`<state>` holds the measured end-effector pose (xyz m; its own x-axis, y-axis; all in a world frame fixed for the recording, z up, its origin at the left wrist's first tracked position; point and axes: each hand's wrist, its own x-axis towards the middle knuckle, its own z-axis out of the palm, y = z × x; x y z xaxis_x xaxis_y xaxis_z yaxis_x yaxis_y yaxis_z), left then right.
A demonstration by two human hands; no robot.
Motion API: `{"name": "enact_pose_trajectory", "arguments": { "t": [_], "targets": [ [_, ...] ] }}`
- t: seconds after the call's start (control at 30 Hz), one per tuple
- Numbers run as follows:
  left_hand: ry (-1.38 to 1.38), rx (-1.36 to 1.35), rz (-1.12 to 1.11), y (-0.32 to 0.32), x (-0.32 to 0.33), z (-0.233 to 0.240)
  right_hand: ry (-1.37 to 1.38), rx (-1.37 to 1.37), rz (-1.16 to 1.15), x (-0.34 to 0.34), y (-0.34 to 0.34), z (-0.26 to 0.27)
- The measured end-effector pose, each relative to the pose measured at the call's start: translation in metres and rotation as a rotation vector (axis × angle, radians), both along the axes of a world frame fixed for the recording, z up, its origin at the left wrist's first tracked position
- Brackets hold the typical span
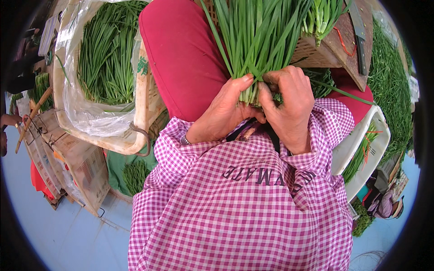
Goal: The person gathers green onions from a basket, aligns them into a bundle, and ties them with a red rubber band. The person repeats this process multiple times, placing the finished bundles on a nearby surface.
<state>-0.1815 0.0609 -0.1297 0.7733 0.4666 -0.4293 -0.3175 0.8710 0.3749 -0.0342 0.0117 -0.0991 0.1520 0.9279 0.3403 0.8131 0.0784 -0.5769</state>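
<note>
A thick bunch of green Chinese chives (259, 37) stands above my lap, its pale cut ends toward me. My left hand (225, 105) wraps the lower stems from the left, with the thumb laid across the front. My right hand (291, 96) pinches close to the stem ends, thumb and forefinger nearly meeting over a bent green leaf (253, 73). The fingers hide part of the stem base. A second chive bunch (320, 20) rests on a worn wooden board (335, 50) beyond my right hand. On that board lie a black-handled knife (360, 47) and a red tie (345, 44).
At left stands a plastic-lined white crate (91, 145) full of loose chives (108, 54). A white basin (381, 135) at right holds chives with red ties. Piled greens (386, 88) lie far right. Cardboard boxes (79, 166) and a green sheet (117, 172) sit lower left.
</note>
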Motion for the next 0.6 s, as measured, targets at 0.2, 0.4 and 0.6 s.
{"name": "enact_pose_trajectory", "arguments": {
  "t": [0.2,0.4,0.6],
  "targets": [
    [-0.031,0.039,-0.004,0.002,0.000,0.002,0.656,-0.278,-0.099,0.005,-0.028,0.018],
    [-0.037,0.117,-0.034,0.003,0.004,0.002,0.858,-0.360,-0.002,0.018,-0.051,0.030],
    [-0.029,0.081,-0.010,0.001,0.003,0.000,0.261,-0.277,0.028,0.016,-0.033,0.047]
  ]
}}
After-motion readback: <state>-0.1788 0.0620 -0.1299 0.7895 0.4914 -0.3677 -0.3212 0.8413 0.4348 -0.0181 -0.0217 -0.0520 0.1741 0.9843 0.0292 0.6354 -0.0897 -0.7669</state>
